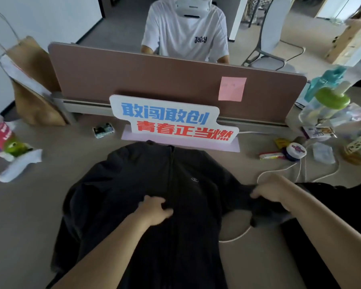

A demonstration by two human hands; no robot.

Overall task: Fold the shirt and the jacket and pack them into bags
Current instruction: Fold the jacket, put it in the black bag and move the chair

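A black zip jacket [146, 176] lies face up on the desk, collar toward the partition, a small logo on its chest. My left hand [154, 209] rests on the jacket's middle beside the zip, fingers curled into the fabric. My right hand [269, 189] grips the jacket's right sleeve [267, 211], which stretches out sideways. More black cloth [342, 205] lies at the right under my right forearm; I cannot tell whether it is the shirt. A brown paper bag [35, 84] with cord handles stands at the far left.
A brown desk partition [154, 80] with a pink sticky note and a lettered sign [171, 119] stands behind the jacket. A person in a white T-shirt sits beyond it. Bottles, snack packets and white cables [279, 170] crowd the right; a pink cup and white sock lie left.
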